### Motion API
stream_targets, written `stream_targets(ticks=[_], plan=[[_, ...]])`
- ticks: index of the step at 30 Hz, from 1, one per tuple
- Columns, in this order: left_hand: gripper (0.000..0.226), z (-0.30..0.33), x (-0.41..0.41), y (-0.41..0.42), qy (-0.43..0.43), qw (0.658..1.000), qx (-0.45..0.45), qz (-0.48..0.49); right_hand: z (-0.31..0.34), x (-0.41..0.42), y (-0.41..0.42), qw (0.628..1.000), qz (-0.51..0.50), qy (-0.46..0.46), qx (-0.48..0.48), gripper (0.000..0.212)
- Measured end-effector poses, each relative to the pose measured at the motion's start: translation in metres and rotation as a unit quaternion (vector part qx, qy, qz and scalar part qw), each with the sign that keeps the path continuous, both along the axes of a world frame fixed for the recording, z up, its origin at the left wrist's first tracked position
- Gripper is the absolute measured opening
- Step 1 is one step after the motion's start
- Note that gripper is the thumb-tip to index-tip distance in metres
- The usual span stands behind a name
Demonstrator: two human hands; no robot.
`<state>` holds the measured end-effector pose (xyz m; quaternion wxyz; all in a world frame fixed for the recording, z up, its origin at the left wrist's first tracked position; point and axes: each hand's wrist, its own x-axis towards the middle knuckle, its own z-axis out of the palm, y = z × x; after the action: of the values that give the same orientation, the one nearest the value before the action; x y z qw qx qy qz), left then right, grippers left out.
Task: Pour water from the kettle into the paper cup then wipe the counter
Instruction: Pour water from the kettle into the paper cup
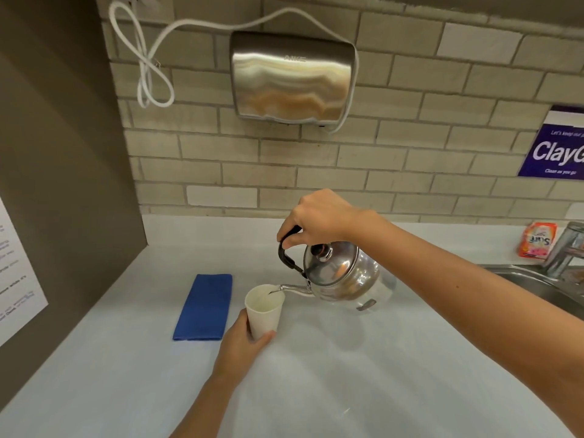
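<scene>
At the far left a grey side panel [63,153] carries a printed white notice [19,273], its text too blurred to read. Right of it, high on the pale brick-tile wall [410,147], a looped white cord [142,67] runs to a brushed-steel hand dryer [292,77]. On the white counter [316,374] a folded blue cloth [204,306] lies flat, just left of the paper cup and apart from it. The left hand [241,339] wraps around the lower part of the white paper cup [264,306], fingers curled on its wall, holding it upright near the middle of the counter. The spout of the stainless-steel kettle [339,273] reaches over the cup's rim, and a thin stream of water runs from it into the cup. The kettle is tilted to the left, lifted off the counter by the right hand [319,218], which is clenched around its black handle. Farther right sit a purple wall sign [556,150], an orange-pink Surf sachet [537,240], a metal tap [565,248] and the edge of a steel sink [537,282].
</scene>
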<state>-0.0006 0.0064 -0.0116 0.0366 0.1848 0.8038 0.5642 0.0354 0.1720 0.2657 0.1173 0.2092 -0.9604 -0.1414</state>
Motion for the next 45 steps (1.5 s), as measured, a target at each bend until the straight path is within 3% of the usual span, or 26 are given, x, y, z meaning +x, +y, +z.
stream_targets(ticks=[45], plan=[[0.06,-0.0019,-0.0009,0.0001,0.007,1.0,0.005,-0.005,0.0021,0.0024,-0.0026,0.998,0.019,0.0,0.056,0.025]])
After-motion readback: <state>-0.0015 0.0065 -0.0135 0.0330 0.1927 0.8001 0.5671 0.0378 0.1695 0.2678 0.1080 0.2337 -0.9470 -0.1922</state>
